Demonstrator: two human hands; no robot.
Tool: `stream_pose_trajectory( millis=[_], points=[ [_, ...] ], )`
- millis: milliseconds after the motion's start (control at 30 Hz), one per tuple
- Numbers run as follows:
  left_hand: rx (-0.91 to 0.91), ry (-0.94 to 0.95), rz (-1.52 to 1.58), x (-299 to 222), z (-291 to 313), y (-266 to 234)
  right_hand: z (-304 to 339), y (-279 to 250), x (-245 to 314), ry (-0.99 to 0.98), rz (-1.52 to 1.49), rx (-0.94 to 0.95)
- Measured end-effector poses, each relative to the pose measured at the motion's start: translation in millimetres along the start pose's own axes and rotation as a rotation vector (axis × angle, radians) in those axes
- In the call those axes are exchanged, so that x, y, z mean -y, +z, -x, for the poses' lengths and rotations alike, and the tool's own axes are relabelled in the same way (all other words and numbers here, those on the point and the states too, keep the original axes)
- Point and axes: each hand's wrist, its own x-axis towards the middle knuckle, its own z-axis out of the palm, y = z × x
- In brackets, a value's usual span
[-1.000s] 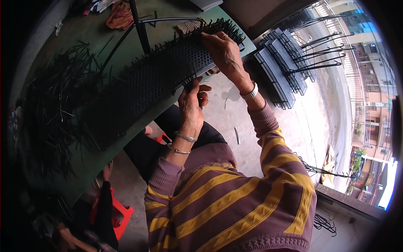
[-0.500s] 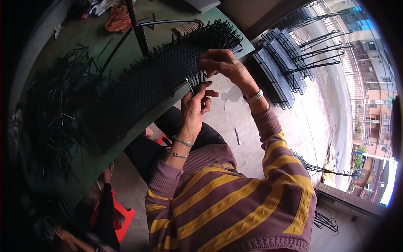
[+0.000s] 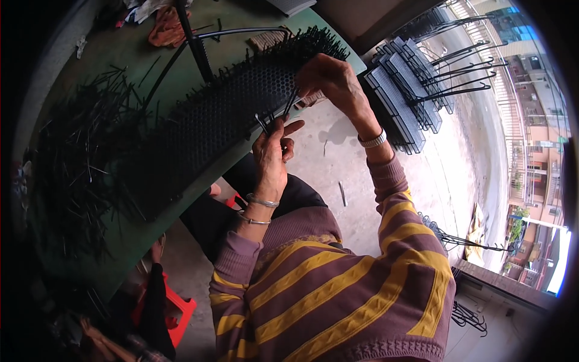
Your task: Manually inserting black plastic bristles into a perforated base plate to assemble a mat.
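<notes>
Over the near edge of the green table, my left hand [image 3: 271, 157] is closed on a few thin dark rods [image 3: 262, 123] that stick out above its thumb. My right hand [image 3: 335, 84] is up and to the right, fingers bent in a pinch. A dark rod [image 3: 291, 101] slants from its fingertips down toward the left hand; the fingertips are partly in shadow. Behind both hands lies a long black panel [image 3: 241, 96] full of round holes. Many short black pieces [image 3: 310, 47] bristle along its far side and right end.
Loose black rods [image 3: 78, 163] are heaped on the green table [image 3: 142, 247] at left. Black mesh racks with wire arms [image 3: 401, 90] stand at right. A co-worker's hand [image 3: 96, 335] shows at lower left near a red stool [image 3: 181, 320]. An orange cloth [image 3: 167, 29] lies at the back.
My right hand has shifted slightly up and right, away from the left. The rods fanned out above my left hand now show as fewer, with one slanting between the hands.
</notes>
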Motion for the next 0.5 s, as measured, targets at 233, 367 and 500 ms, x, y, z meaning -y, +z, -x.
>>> stream_pose_trajectory(
  millis=[233,367,500],
  points=[
    [-0.068,-0.064,-0.036,2.6,-4.9,5.2,-23.8,3.6,-14.3,-0.352,0.369,-0.482],
    [-0.076,-0.085,-0.042,10.2,-8.1,2.1,-37.7,2.4,-32.7,-0.384,0.449,-0.48],
    [-0.096,-0.107,-0.021,9.1,-6.7,2.9,-40.9,1.4,-31.9,-0.388,0.488,-0.463]
  ],
)
